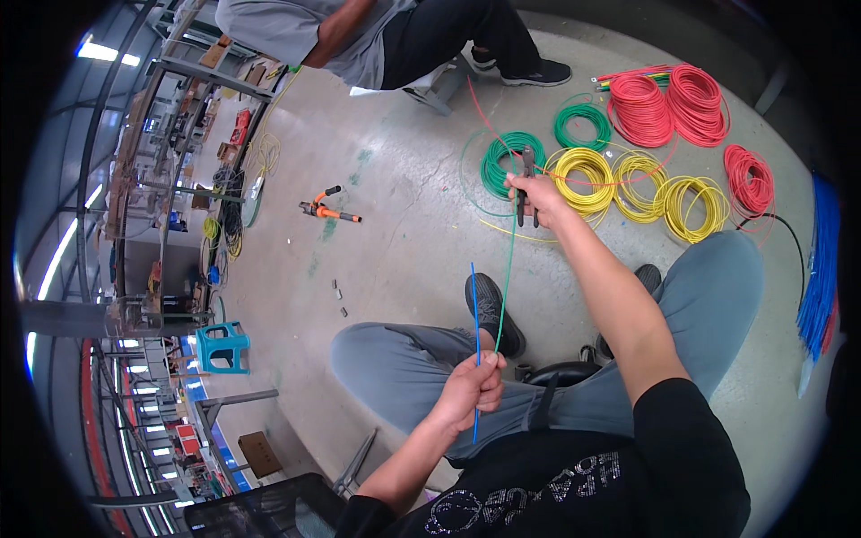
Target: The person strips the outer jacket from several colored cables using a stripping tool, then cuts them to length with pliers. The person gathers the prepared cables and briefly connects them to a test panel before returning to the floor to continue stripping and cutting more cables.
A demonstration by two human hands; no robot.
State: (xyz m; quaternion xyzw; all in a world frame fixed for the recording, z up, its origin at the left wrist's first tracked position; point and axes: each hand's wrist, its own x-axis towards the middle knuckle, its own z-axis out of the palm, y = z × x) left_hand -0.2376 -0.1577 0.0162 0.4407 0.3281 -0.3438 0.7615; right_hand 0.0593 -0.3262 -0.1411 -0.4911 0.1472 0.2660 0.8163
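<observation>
My left hand, low in the middle, is closed on a straight blue wire and on the end of a thin green wire. The blue piece sticks out above and below the fist. From there the green wire runs taut up to my right hand, which grips dark pliers with the jaws pointing away from me. Whether the jaws touch the green wire, I cannot tell. Just behind the pliers lies a green wire coil on the floor.
Yellow coils, red coils and another green coil lie to the right. Blue wires are bundled at the far right. An orange tool and a teal stool stand left. Another person sits opposite.
</observation>
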